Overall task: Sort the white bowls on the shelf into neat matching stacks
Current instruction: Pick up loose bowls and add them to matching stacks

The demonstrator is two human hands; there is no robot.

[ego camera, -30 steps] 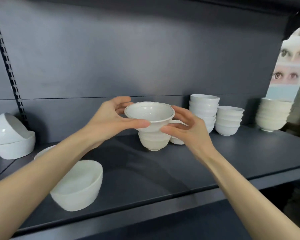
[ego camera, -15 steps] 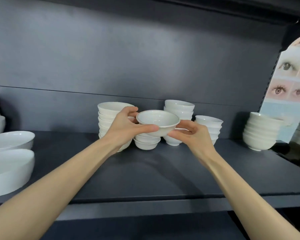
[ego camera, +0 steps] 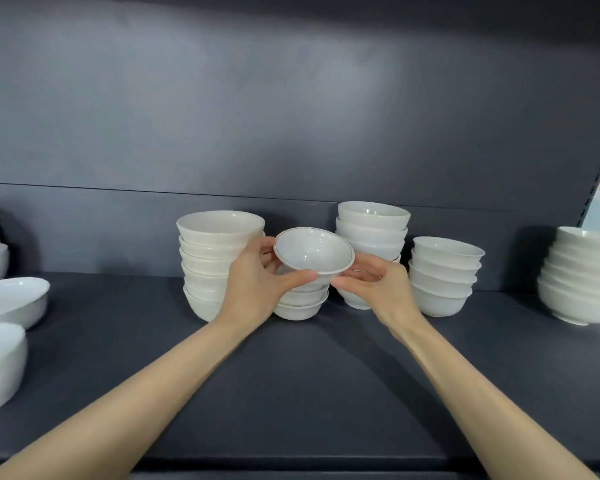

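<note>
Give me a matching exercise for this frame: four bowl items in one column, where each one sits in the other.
Things:
1 held bowl
2 low stack
3 left stack
4 far-right stack

Places:
A at the shelf's right edge
B under the held bowl
C tilted, gripped by left hand and right hand
D partly behind the left hand

Pairs: 1-C, 2-B, 3-D, 4-A

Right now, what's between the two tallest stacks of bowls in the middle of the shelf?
In the head view, a short stack of small bowls, and above it the tilted bowl held by the left hand and right hand.
</note>
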